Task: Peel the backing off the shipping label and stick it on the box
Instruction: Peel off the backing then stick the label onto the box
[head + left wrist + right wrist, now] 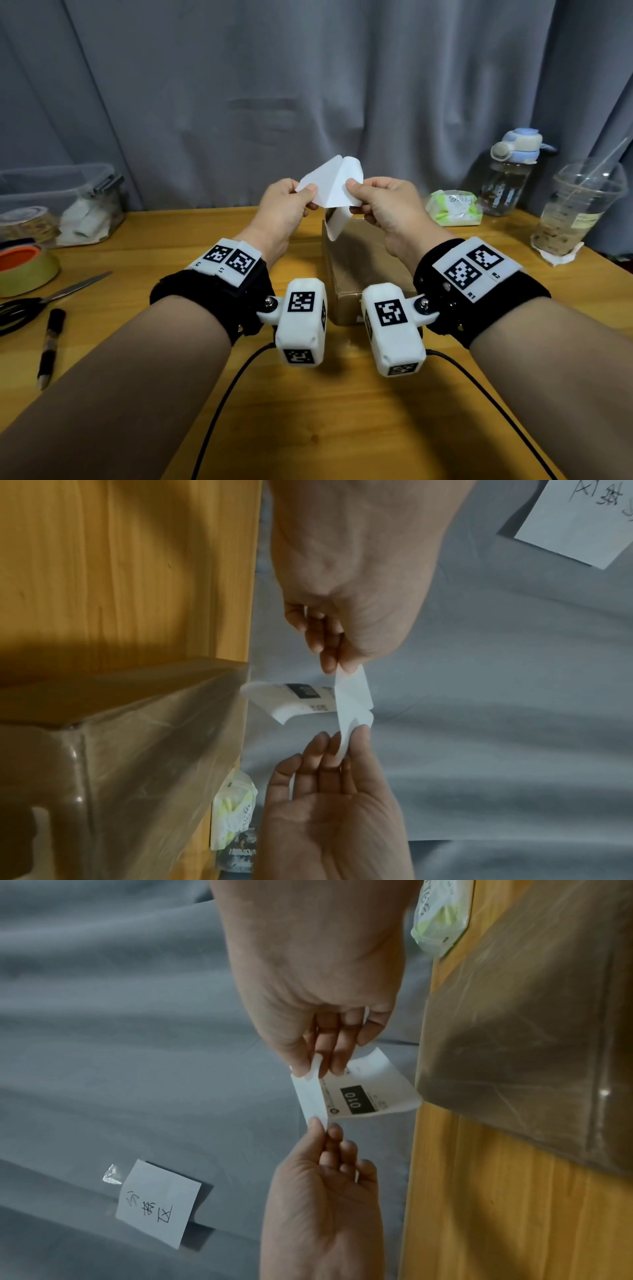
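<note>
I hold the white shipping label (334,185) in the air over the far end of the cardboard box (363,263). My left hand (310,197) pinches its left corner and my right hand (352,195) pinches its right corner. The sheet is partly split. A blank layer (352,696) stretches between the two pinches, and the printed layer (369,1093) marked "010" curls away toward the box (531,1015). Which layer each hand holds I cannot tell. The box (120,723) is wrapped in glossy clear tape and lies on the wooden table (171,260).
On the left lie a tape roll (24,270), scissors (41,301), a pen (51,346) and a clear plastic container (68,205). A wipes pack (452,209), a water bottle (510,174) and a plastic cup (575,212) stand at the back right. A handwritten note (157,1204) hangs on the grey curtain.
</note>
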### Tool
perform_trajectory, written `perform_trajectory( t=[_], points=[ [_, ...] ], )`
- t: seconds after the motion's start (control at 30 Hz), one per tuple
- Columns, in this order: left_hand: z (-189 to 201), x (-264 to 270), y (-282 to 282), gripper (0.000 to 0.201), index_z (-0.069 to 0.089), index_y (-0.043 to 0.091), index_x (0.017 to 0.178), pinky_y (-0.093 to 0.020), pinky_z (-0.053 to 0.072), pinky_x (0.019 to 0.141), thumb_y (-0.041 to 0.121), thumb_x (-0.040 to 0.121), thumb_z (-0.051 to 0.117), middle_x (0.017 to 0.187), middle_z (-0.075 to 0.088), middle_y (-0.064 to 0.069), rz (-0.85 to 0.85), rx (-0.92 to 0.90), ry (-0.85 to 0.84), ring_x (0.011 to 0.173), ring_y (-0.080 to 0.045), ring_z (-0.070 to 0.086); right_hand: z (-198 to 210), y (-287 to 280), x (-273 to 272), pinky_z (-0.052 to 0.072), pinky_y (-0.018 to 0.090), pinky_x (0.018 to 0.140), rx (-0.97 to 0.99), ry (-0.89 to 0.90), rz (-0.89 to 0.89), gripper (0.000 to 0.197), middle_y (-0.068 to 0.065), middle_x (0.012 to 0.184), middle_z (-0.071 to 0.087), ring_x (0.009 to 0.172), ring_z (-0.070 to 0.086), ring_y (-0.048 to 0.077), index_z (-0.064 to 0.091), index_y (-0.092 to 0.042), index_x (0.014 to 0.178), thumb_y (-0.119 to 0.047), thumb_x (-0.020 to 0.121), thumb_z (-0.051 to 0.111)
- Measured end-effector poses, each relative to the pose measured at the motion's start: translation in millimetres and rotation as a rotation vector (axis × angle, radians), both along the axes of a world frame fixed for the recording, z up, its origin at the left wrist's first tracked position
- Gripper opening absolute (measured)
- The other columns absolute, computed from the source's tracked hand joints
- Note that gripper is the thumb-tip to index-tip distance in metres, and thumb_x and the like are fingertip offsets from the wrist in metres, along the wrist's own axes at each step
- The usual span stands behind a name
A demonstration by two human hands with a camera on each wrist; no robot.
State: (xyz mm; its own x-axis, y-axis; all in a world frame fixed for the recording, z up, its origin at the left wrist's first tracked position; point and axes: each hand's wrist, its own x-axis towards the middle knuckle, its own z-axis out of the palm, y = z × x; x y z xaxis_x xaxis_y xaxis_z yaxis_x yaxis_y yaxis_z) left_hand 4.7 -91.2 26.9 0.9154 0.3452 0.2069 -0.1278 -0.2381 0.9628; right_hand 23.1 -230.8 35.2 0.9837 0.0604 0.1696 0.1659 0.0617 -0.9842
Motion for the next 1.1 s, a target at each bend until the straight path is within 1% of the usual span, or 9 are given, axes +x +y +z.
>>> perform_trajectory(
  t=[0.2, 0.37, 0.47, 0.57, 0.67, 0.77, 0.9, 0.97, 1.1],
  points=[
    [0.9, 3.9, 1.3, 0.022, 0.048, 0.017, 0.068, -0.025, 0.041, 0.064, 0.018, 0.09, 0.053, 0.068, 0.055, 0.001, 0.061, 0.03, 0.0, 0.064, -0.013, 0.047, 1.1, -0.4, 0.0, 0.042, 0.01, 0.045, -0.02, 0.01, -0.034, 0.011, 0.003, 0.066, 0.06, 0.055, 0.054, 0.008, 0.063, -0.009, 0.073, -0.014, 0.082, 0.066],
    [-0.7, 5.1, 5.7, 0.012, 0.052, 0.011, 0.08, -0.03, 0.047, 0.072, 0.018, 0.09, 0.051, 0.084, 0.06, -0.008, 0.084, 0.175, -0.008, 0.078, -0.02, 0.055, -0.2, -3.7, -0.1, 0.044, 0.021, 0.062, -0.049, -0.012, -0.034, 0.012, 0.004, 0.071, 0.06, 0.064, 0.053, 0.013, 0.062, -0.012, 0.072, -0.014, 0.083, 0.066],
    [-2.7, 0.2, 7.5, 0.016, 0.051, 0.015, 0.075, -0.021, 0.044, 0.062, 0.017, 0.091, 0.052, 0.085, 0.061, -0.006, -0.027, 0.053, -0.01, 0.074, -0.016, 0.059, 0.9, -8.7, 1.9, 0.046, 0.02, 0.065, -0.088, -0.03, 0.001, 0.003, 0.005, 0.082, 0.064, 0.072, 0.056, 0.014, 0.065, -0.012, 0.082, -0.011, 0.084, 0.063],
    [-0.8, -6.6, 11.2, 0.01, 0.056, 0.017, 0.077, -0.02, 0.044, 0.061, 0.015, 0.087, 0.059, 0.075, 0.06, 0.001, -0.141, -0.151, 0.0, 0.07, -0.011, 0.058, 4.4, -14.6, 5.3, 0.048, 0.013, 0.059, -0.086, -0.02, 0.104, 0.017, 0.002, 0.085, 0.064, 0.077, 0.059, 0.014, 0.064, -0.016, 0.088, 0.0, 0.082, 0.06],
    [4.8, -9.0, 11.7, 0.02, 0.06, 0.015, 0.1, -0.02, 0.049, 0.062, 0.016, 0.081, 0.067, 0.079, 0.063, 0.002, -0.212, -0.212, 0.019, 0.074, -0.01, 0.061, 5.0, -15.9, 5.1, 0.051, 0.022, 0.073, -0.079, -0.011, 0.157, 0.025, 0.004, 0.088, 0.064, 0.088, 0.06, 0.021, 0.064, -0.014, 0.094, 0.006, 0.08, 0.059],
    [10.5, -8.3, 7.0, 0.047, 0.047, 0.016, 0.12, -0.025, 0.053, 0.069, 0.01, 0.079, 0.07, 0.084, 0.067, -0.006, -0.245, -0.172, -0.01, 0.076, -0.014, 0.065, 4.1, -11.3, -0.2, 0.049, 0.024, 0.074, -0.105, -0.01, 0.169, 0.026, 0.004, 0.085, 0.063, 0.085, 0.058, 0.019, 0.064, -0.016, 0.088, 0.007, 0.079, 0.056],
    [13.7, -8.9, 4.5, 0.05, 0.045, 0.017, 0.12, -0.026, 0.053, 0.072, 0.008, 0.078, 0.071, 0.087, 0.065, -0.017, -0.245, -0.042, -0.044, 0.078, -0.02, 0.065, 7.1, -8.3, -3.5, 0.045, 0.027, 0.074, -0.129, 0.063, 0.138, 0.016, 0.003, 0.082, 0.064, 0.084, 0.056, 0.018, 0.066, -0.019, 0.078, -0.006, 0.077, 0.057],
    [13.5, -8.3, 5.3, 0.047, 0.046, 0.017, 0.118, -0.021, 0.052, 0.074, 0.009, 0.079, 0.07, 0.087, 0.06, -0.02, -0.229, 0.008, -0.074, 0.082, -0.021, 0.062, 9.5, -7.8, -5.3, 0.044, 0.029, 0.077, -0.167, 0.058, 0.121, 0.006, 0.0, 0.078, 0.065, 0.081, 0.057, 0.017, 0.068, -0.019, 0.073, -0.017, 0.075, 0.063],
    [14.2, -8.6, 6.7, 0.042, 0.047, 0.015, 0.113, -0.006, 0.048, 0.06, 0.006, 0.079, 0.069, 0.077, 0.06, -0.015, -0.218, 0.01, -0.13, 0.076, -0.018, 0.061, 10.2, -4.9, -9.6, 0.042, 0.024, 0.067, -0.219, 0.01, 0.096, 0.013, -0.008, 0.058, 0.061, 0.061, 0.053, 0.01, 0.067, -0.018, 0.069, -0.029, 0.077, 0.066]
  ],
)
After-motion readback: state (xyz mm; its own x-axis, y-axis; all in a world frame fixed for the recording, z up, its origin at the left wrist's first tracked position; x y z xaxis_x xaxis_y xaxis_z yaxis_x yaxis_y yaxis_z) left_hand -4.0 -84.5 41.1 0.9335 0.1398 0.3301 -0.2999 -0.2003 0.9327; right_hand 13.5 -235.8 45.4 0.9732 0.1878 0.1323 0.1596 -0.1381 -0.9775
